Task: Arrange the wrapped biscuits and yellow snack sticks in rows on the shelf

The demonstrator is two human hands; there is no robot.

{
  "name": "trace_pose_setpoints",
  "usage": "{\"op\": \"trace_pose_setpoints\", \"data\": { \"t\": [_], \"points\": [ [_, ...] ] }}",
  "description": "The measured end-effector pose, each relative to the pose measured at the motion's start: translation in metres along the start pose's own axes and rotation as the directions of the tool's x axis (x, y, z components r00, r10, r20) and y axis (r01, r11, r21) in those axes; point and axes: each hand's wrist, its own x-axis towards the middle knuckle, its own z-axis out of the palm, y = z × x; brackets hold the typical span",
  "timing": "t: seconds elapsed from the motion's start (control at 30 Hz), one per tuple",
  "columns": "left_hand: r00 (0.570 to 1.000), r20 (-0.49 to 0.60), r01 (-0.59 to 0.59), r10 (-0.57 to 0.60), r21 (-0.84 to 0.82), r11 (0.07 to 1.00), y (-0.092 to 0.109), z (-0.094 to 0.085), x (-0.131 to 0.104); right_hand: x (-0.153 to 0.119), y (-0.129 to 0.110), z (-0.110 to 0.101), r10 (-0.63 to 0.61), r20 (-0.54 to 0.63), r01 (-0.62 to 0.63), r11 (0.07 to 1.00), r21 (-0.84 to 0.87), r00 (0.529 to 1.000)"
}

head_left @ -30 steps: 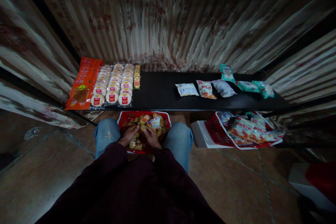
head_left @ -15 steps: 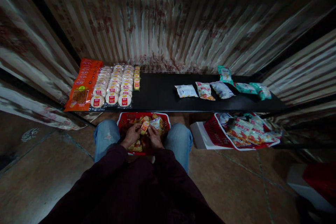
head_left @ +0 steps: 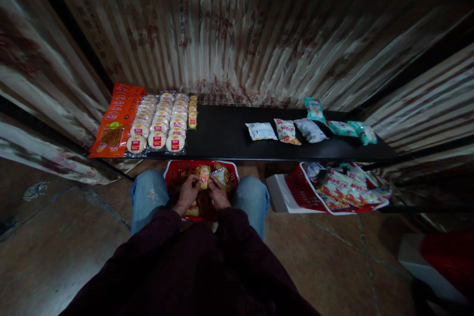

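Observation:
A small yellow packet with a red and white label point(head_left: 204, 177) is held between my two hands, over a red basket point(head_left: 170, 172) between my knees. My left hand point(head_left: 188, 191) pinches its left edge, and my right hand point(head_left: 218, 192) closes on its right edge. Beneath the hands, more yellow packets point(head_left: 192, 209) lie in the basket, along with a white and blue packet point(head_left: 219, 175) behind my right fingers. On the black shelf point(head_left: 218, 133), a column of small yellow packets point(head_left: 192, 113) stands beside rows of round white wrapped crackers point(head_left: 157, 139).
An orange bag point(head_left: 117, 116) lies at the shelf's left end. White, orange and green packets point(head_left: 287, 131) are spread on its right part. A second red basket point(head_left: 301, 190), full of packets, sits tilted on a white box point(head_left: 277, 195). Curtains hang behind the shelf.
The yellow packet has turned more upright between my fingers, its label now facing up. The view has shifted slightly, and my hands remain over the basket.

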Motion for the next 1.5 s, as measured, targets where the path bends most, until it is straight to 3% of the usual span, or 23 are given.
{"op": "trace_pose_setpoints", "data": {
  "t": [0.17, 0.3, 0.53, 0.73, 0.93, 1.27, 1.5],
  "points": [
    [0.999, -0.031, -0.004, 0.006, 0.074, 0.997, 0.017, -0.001, 0.001, 0.001, -0.012, 0.006, 0.109, -0.015, -0.106, 0.988, 0.110, 0.994],
    [0.996, -0.085, 0.007, -0.001, 0.061, 0.998, 0.024, 0.002, 0.005, 0.003, -0.017, 0.009, 0.075, -0.040, -0.068, 0.986, 0.154, 0.996],
    [0.998, -0.058, -0.020, 0.021, 0.018, 1.000, 0.033, 0.007, 0.004, 0.002, -0.026, 0.018, 0.004, -0.100, 0.010, 0.990, 0.143, 0.995],
    [0.998, -0.030, 0.061, -0.061, -0.012, 0.998, 0.042, 0.006, 0.001, -0.002, -0.038, 0.015, -0.113, -0.076, 0.106, 0.989, -0.099, 0.991],
    [0.989, 0.001, 0.142, -0.145, -0.189, 0.972, 0.046, 0.007, 0.001, -0.002, -0.039, 0.014, -0.279, -0.083, 0.236, 0.910, -0.341, 0.957],
    [0.958, -0.016, 0.266, -0.286, -0.323, 0.908, 0.035, 0.013, 0.003, -0.007, -0.036, 0.016, -0.412, 0.042, 0.385, 0.805, -0.451, 0.910],
    [0.907, -0.032, 0.370, -0.419, -0.412, 0.833, 0.036, 0.013, 0.005, -0.012, -0.039, 0.015, -0.363, 0.002, 0.331, 0.848, -0.413, 0.932]
  ]
}}
